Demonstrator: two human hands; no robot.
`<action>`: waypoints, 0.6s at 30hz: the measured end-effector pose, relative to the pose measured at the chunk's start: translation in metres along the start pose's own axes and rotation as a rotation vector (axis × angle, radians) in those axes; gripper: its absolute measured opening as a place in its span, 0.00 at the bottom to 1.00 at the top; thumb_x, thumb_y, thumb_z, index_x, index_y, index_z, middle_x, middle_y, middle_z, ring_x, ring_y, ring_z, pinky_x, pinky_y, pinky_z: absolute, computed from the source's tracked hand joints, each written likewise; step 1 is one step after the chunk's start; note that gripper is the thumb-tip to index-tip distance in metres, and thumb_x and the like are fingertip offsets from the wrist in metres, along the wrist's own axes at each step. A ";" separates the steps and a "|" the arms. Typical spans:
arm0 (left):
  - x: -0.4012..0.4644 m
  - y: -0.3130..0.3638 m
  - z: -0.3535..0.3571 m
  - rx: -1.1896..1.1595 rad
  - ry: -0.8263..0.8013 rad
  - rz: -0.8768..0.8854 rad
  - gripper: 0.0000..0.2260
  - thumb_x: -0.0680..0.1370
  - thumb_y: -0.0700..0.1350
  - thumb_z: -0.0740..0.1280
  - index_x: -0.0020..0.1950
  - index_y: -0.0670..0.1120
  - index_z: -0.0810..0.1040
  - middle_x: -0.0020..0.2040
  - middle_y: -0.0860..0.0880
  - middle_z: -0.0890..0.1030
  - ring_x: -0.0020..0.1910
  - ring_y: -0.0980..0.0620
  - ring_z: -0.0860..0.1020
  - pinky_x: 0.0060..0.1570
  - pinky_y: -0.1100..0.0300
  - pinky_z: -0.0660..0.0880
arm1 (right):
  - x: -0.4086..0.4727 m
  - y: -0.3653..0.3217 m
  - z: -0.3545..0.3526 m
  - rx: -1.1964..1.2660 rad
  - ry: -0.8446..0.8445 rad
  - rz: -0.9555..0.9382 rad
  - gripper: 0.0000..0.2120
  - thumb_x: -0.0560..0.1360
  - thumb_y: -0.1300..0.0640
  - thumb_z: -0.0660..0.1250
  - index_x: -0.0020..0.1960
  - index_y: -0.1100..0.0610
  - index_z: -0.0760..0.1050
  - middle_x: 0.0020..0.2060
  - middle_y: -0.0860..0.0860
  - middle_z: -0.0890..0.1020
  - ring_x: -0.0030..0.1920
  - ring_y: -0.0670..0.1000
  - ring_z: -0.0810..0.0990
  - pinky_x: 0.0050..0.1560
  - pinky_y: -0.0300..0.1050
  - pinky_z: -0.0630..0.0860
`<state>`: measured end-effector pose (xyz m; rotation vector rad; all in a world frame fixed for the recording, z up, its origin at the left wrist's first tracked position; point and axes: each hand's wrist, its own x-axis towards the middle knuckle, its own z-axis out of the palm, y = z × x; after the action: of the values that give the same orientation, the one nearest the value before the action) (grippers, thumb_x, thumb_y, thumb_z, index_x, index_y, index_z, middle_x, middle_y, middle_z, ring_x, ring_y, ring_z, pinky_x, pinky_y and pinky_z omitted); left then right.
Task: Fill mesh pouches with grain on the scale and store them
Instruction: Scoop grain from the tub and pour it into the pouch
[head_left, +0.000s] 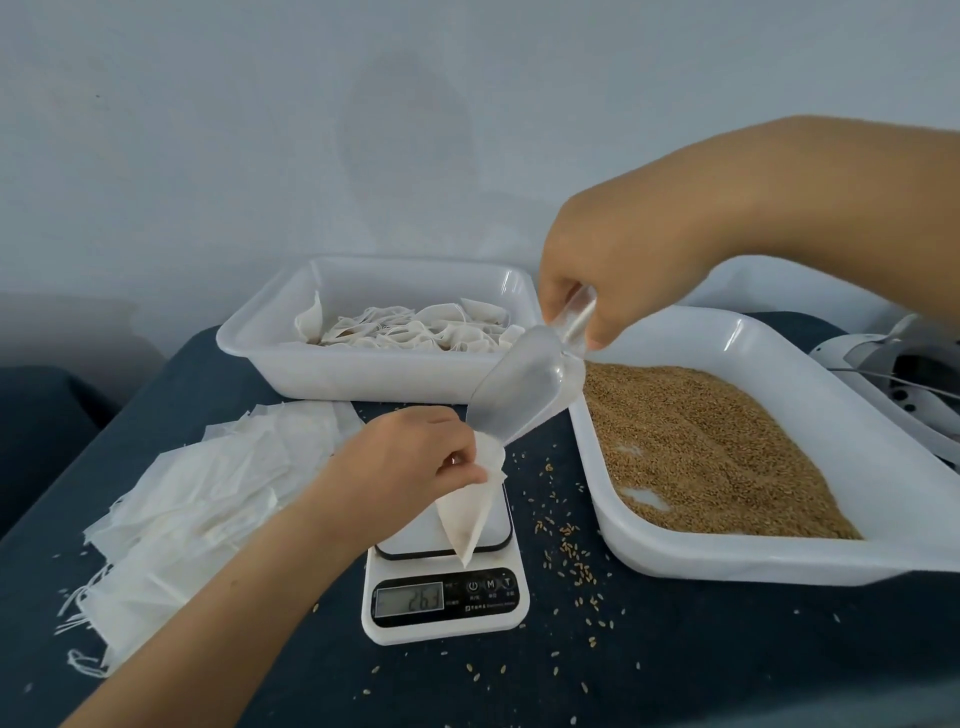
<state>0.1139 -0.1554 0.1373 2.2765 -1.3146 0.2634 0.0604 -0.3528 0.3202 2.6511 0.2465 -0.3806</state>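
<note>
Head view: we count two trays (779, 358), one scale (447, 613), one scoop (524, 395). Our left hand (410, 462) pinches a limp white pouch (470, 514) over the scale; our right hand (618, 275) grips the tilted scoop at the pouch's mouth.

Both hands (410, 457) & forearms bare, no sleeves, gloves or jewellery visible; short nails.

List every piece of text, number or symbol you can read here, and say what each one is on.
"26.3": apparent reading on the kitchen scale display; the digits are faint, the last one uncertain.
Power symbol, "M", "T": round buttons beside the display.
Small captions under the buttons: too small to read.
Line of print below the buttons: blurred, unreadable.
No text shows on the trays, scoop or pouches.
</note>
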 end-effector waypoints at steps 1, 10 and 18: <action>0.000 -0.001 0.000 -0.013 0.006 -0.013 0.10 0.74 0.51 0.70 0.38 0.47 0.76 0.35 0.55 0.73 0.36 0.56 0.71 0.36 0.68 0.66 | -0.001 0.001 -0.001 0.045 0.058 0.036 0.15 0.68 0.45 0.73 0.54 0.44 0.78 0.40 0.42 0.81 0.42 0.44 0.77 0.45 0.42 0.72; 0.000 -0.010 0.006 -0.117 0.042 -0.083 0.09 0.73 0.51 0.71 0.35 0.51 0.75 0.36 0.57 0.76 0.39 0.58 0.74 0.39 0.62 0.71 | -0.070 0.077 0.111 0.864 0.110 0.413 0.19 0.62 0.41 0.73 0.51 0.45 0.80 0.40 0.52 0.84 0.41 0.52 0.83 0.47 0.48 0.80; 0.006 -0.006 0.018 -0.141 0.045 -0.055 0.08 0.72 0.52 0.71 0.35 0.51 0.76 0.35 0.56 0.76 0.39 0.56 0.74 0.39 0.60 0.71 | -0.057 0.075 0.240 0.647 -0.203 0.651 0.07 0.74 0.43 0.67 0.45 0.47 0.77 0.44 0.45 0.80 0.44 0.44 0.78 0.39 0.36 0.71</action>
<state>0.1205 -0.1662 0.1227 2.1722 -1.2071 0.1956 -0.0302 -0.5347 0.1619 3.0482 -0.9292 -0.5656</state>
